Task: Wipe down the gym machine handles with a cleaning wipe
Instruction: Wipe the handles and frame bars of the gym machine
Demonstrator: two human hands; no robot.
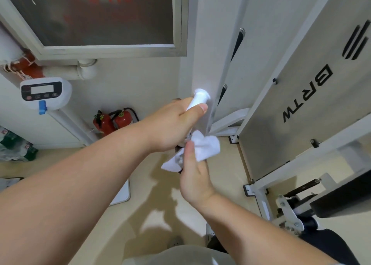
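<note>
My left hand (172,126) is curled tight round the white handle (199,98). My thumb lies across the handle near its flanged end, which sticks out above my fist. Just below that fist, my right hand (193,178) pinches the white wipe (207,146). My thumb presses the wipe against the handle's lower, darker part. The wipe is bunched, and it wraps around that part with a loose corner hanging to the left.

I count one handle and one wipe. Two red extinguishers (112,121) stand side by side on the floor by the wall, beyond my left forearm. One white meter (45,94) with a blank display and a blue tab hangs at the left.

The grey panel (281,134) at the right reads "BRTW" in black. The red writing on the window (100,13) above is too blurred to read.
</note>
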